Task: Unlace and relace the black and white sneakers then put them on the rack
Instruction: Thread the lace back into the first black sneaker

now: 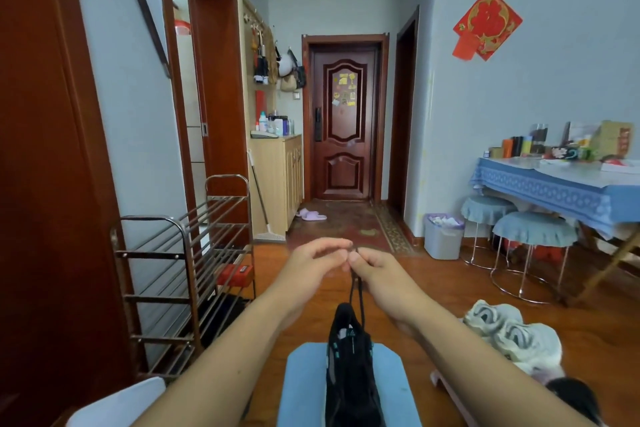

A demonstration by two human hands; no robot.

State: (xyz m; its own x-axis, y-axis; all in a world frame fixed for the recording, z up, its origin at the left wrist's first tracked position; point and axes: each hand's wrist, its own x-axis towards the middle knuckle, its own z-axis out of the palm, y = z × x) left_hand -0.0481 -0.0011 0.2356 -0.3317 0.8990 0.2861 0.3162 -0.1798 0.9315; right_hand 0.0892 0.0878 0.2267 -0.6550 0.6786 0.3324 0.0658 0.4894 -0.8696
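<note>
A black sneaker (349, 367) with small white and teal marks stands on a light blue stool (301, 381) at the bottom centre, toe pointing away from me. Two strands of its black lace (356, 291) run up from the shoe to my hands. My left hand (311, 260) and my right hand (372, 265) meet above the shoe, and both pinch the ends of the lace at the fingertips. The metal shoe rack (187, 274) stands to the left against the wall, with a red box on a lower shelf.
A pair of pale grey-white sneakers (512, 333) lies on the wooden floor at the right. Further right are two round stools (533, 236), a table with a blue cloth (554, 191) and a grey bin (443, 237). A hallway runs ahead to a brown door.
</note>
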